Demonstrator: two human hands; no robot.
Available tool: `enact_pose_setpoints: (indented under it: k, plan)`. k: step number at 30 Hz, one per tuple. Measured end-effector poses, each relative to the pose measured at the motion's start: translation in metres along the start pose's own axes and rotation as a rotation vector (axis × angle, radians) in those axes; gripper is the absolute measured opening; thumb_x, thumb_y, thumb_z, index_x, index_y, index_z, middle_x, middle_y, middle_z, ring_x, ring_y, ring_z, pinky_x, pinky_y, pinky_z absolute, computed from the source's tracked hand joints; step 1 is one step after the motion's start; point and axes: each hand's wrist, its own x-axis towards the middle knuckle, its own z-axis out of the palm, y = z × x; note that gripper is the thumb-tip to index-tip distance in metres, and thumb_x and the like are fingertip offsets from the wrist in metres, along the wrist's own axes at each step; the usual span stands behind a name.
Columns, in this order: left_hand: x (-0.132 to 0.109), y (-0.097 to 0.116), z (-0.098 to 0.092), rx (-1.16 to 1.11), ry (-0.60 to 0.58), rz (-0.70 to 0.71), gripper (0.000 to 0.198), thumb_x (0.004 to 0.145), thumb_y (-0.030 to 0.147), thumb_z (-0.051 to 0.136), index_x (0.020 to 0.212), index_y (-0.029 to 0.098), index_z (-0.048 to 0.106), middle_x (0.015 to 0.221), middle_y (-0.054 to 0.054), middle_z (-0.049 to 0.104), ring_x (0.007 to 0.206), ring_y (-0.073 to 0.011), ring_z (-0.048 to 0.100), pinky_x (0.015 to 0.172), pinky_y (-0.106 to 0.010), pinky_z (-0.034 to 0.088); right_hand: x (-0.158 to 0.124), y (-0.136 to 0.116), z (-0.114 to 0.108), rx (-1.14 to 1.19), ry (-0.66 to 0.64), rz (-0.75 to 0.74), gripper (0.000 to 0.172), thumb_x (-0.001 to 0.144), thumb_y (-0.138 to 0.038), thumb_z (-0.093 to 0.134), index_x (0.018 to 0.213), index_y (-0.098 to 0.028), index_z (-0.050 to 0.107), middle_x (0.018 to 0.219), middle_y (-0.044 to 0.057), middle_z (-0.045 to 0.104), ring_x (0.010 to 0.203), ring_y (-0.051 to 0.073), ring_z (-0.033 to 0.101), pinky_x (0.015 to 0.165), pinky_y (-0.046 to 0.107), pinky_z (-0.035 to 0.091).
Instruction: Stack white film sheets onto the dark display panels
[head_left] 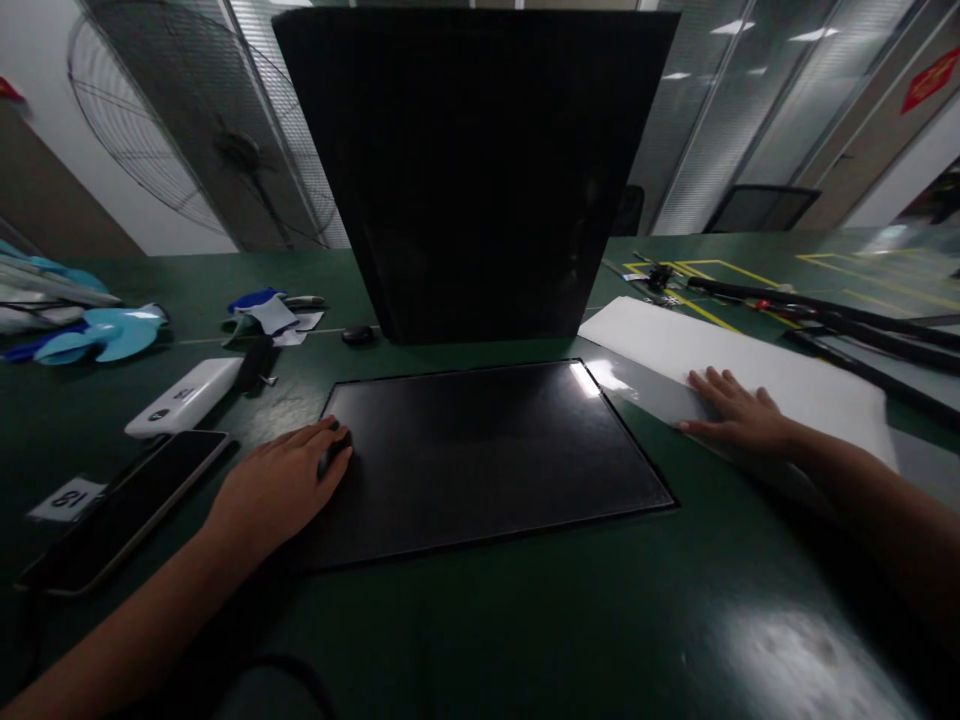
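Note:
A flat black panel with a glossy surface and thin dark frame lies on the green table in front of me. My left hand rests at the panel's left edge, its fingers curled round a small dark object whose kind I cannot make out. My right hand lies with fingers spread on a white sheet and a greyish clear film right of the panel. Behind the panel a large black board or screen stands upright, leaning slightly.
On the left are a phone, a white device, a numbered label and blue fan-like blades. A small black mouse-like item sits near the board. Black cables lie far right; a standing fan is behind.

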Motion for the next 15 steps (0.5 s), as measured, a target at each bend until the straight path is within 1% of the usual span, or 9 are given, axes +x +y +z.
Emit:
enact_pose_setpoints:
  k: [2, 4, 7, 10, 13, 15]
  plan:
    - [0.000, 0.002, -0.003, 0.026, -0.019, 0.000, 0.067, 0.106, 0.052, 0.032, 0.149, 0.016, 0.069, 0.163, -0.014, 0.059, 0.141, -0.0413, 0.064, 0.117, -0.062, 0.053, -0.001, -0.004, 0.003, -0.006, 0.017, 0.006, 0.097, 0.102, -0.073, 0.041, 0.179, -0.019, 0.017, 0.182, 0.020, 0.004, 0.167, 0.047, 0.008, 0.130, 0.075, 0.015]
    - [-0.001, 0.002, -0.004, 0.043, -0.034, -0.002, 0.069, 0.107, 0.052, 0.030, 0.151, 0.015, 0.067, 0.164, -0.015, 0.058, 0.142, -0.0418, 0.063, 0.117, -0.062, 0.052, -0.003, -0.009, 0.001, -0.005, 0.015, 0.013, 0.095, 0.103, -0.076, 0.034, 0.179, -0.023, 0.015, 0.183, 0.016, 0.000, 0.168, 0.046, 0.007, 0.130, 0.076, 0.012]
    - [-0.002, 0.001, -0.004, 0.054, -0.049, 0.005, 0.069, 0.108, 0.052, 0.029, 0.152, 0.014, 0.066, 0.164, -0.016, 0.057, 0.140, -0.0428, 0.064, 0.115, -0.063, 0.053, -0.012, -0.019, -0.004, 0.005, 0.001, 0.039, 0.099, 0.101, -0.082, 0.029, 0.179, -0.024, 0.015, 0.183, 0.016, 0.000, 0.168, 0.047, 0.008, 0.129, 0.078, 0.010]
    - [-0.001, -0.003, -0.001, 0.071, -0.052, 0.010, 0.068, 0.108, 0.053, 0.029, 0.153, 0.016, 0.066, 0.165, -0.015, 0.056, 0.140, -0.0420, 0.065, 0.115, -0.061, 0.053, -0.029, -0.034, -0.007, 0.016, 0.008, 0.106, 0.102, 0.098, -0.086, 0.025, 0.179, -0.024, 0.016, 0.183, 0.017, 0.001, 0.168, 0.047, 0.008, 0.128, 0.079, 0.010]
    - [0.000, -0.007, 0.005, 0.084, -0.050, 0.008, 0.070, 0.108, 0.055, 0.029, 0.154, 0.017, 0.065, 0.167, -0.014, 0.055, 0.140, -0.0407, 0.065, 0.116, -0.060, 0.052, -0.052, -0.050, -0.003, 0.026, 0.026, 0.202, 0.107, 0.095, -0.092, 0.021, 0.179, -0.026, 0.014, 0.183, 0.018, 0.001, 0.168, 0.046, 0.006, 0.125, 0.084, 0.010]
    - [0.000, -0.009, 0.007, 0.094, -0.046, 0.008, 0.071, 0.108, 0.056, 0.029, 0.154, 0.016, 0.064, 0.168, -0.014, 0.054, 0.141, -0.0404, 0.064, 0.117, -0.060, 0.051, -0.067, -0.059, 0.001, 0.043, 0.039, 0.272, 0.112, 0.092, -0.096, 0.021, 0.179, -0.025, 0.014, 0.182, 0.019, 0.003, 0.168, 0.049, 0.005, 0.123, 0.087, 0.010]
